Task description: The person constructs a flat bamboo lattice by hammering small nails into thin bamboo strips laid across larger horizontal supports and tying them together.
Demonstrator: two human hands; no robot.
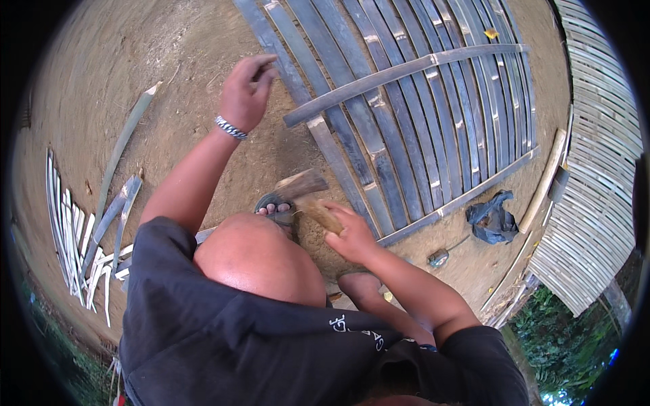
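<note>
My left hand (245,96) is raised beside the left edge of a panel of dark split-bamboo slats (379,125). Its fingers are curled toward the thumb, and whatever they may pinch is too small to make out. A bamboo cross strip (365,86) lies over the slats, its near end just right of that hand. Lower down, my right hand (351,233) is closed around a rough wooden mallet (318,215). The mallet's thick end (301,184) is over the ground by my sandalled foot (276,206), left of the panel.
Pale bamboo strips (71,233) and a longer green piece (125,139) lie on the dirt at left. Right of the panel's near edge are a crumpled dark plastic bag (492,218), a small tape-measure-like object (439,257) and a pole (542,183). A woven bamboo fence (592,176) stands beyond.
</note>
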